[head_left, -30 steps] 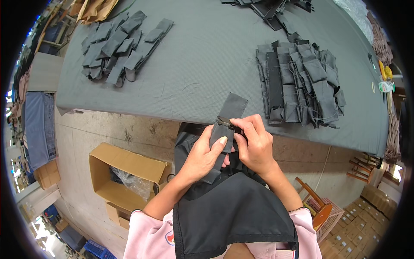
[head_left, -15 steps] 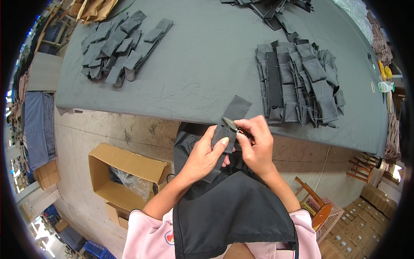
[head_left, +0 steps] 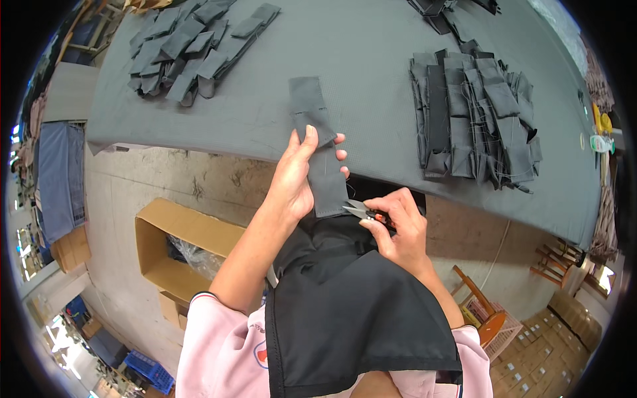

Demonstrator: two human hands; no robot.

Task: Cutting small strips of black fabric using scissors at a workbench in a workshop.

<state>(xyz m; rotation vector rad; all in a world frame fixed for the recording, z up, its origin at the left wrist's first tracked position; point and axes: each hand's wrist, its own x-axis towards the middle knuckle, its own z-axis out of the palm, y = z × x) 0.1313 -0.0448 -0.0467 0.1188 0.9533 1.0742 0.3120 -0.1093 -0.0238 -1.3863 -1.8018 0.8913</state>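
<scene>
My left hand point(head_left: 296, 176) grips a dark grey fabric strip point(head_left: 326, 184) at its middle, thumb on top and fingertips showing at the far side. The strip's upper part lies over the table edge, and its lower end hangs toward my black apron point(head_left: 358, 325). In my right hand point(head_left: 403, 229) is a pair of small thread snips point(head_left: 358, 209), held between thumb and fingers. Their pointed blades are apart and lie right beside the lower corner of the strip, where a loose thread shows. Whether the blades touch the cloth I cannot tell.
A grey-covered table point(head_left: 358, 53) spans the far side. One pile of dark strips point(head_left: 179, 50) lies at its left, another pile point(head_left: 474, 119) at its right. An open cardboard box point(head_left: 179, 245) stands on the floor left of me; a wooden stool point(head_left: 488, 318) stands right.
My left hand has moved up and forward, stretching the strip out from its folded position. My right hand has shifted slightly down, bringing the snips from the strip's upper part to its lower end.
</scene>
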